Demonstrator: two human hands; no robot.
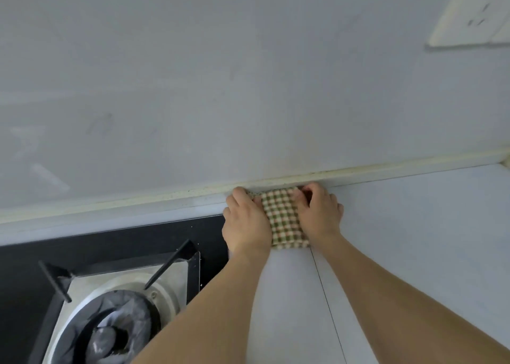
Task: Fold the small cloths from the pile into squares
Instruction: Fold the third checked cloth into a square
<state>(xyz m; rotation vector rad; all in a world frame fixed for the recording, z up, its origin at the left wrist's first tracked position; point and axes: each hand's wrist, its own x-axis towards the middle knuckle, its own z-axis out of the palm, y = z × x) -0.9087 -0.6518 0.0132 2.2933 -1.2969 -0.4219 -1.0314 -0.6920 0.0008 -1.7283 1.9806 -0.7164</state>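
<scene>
Pale grey wall [248, 74] fills the upper half of the head view, meeting a light bench [414, 239] along a cream strip of sealant [386, 169] that runs from 9 o'clock up toward 3 o'clock. At 1 o'clock on the wall sits a white socket plate [474, 13], blurred.

Just right of centre, hard against the back edge of the bench, lies a small checked cloth [284, 217] in green, red and cream, flat and already narrowed into an oblong. Both forearms reach in from 5 and 6 o'clock. The left hand [245, 223] lies over the cloth's left edge, knuckles up, fingers curled down onto the fabric at its far corner. The right hand [320, 212] covers the right edge, its fingers bent and pinching the far right corner, as far as the view allows, since the fingertips are partly hidden.

At 8 o'clock a black glass hob [116, 242] is set into the bench, with a steel burner ring [121, 316] and dark pan supports [168, 264]. The left wrist overlaps the hob's right edge.
</scene>
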